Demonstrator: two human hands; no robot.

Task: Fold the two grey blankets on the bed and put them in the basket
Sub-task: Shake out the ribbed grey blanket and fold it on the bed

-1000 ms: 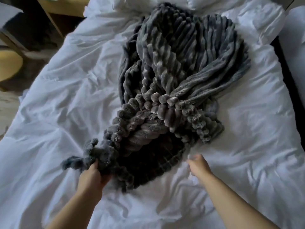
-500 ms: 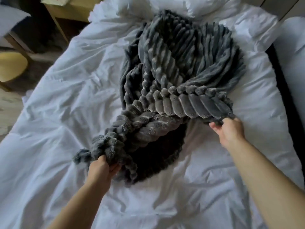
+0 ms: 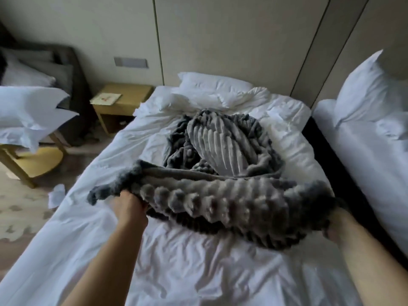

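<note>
A ribbed grey blanket (image 3: 220,199) stretches across the near half of the white bed (image 3: 176,261), its front edge lifted off the sheet. My left hand (image 3: 129,205) grips its left corner. My right hand (image 3: 335,226) holds the right end, mostly hidden under the fabric. The rest of the grey fabric lies heaped in the middle of the bed (image 3: 218,144); whether that heap is a second blanket or the same one I cannot tell. No basket is in view.
White pillows (image 3: 212,85) lie at the bed's head against the wall. A wooden nightstand (image 3: 121,100) stands left of the bed, a chair with pillows (image 3: 31,120) further left. A second bed (image 3: 364,151) runs along the right, across a dark gap. Crumpled paper (image 3: 56,193) lies on the floor.
Both hands have lifted and pulled the blanket's edge apart and toward me. My right hand went from reaching to holding the right end. The view has tilted up to show the wall.
</note>
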